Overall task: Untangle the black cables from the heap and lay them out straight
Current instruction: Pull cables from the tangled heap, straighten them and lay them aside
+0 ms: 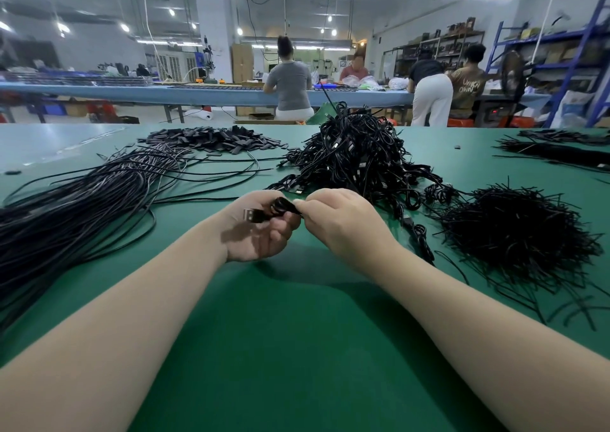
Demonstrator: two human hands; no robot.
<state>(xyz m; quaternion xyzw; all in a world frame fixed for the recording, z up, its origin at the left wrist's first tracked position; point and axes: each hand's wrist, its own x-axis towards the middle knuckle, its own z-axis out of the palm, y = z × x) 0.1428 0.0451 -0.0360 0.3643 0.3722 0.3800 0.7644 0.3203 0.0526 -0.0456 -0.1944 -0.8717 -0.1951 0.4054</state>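
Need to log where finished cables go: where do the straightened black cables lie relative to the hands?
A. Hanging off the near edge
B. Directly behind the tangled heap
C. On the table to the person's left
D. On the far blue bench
C: the straightened cables fan out on the green table left of the hands, while the tangled heap sits ahead, just beyond the left hand and right hand.
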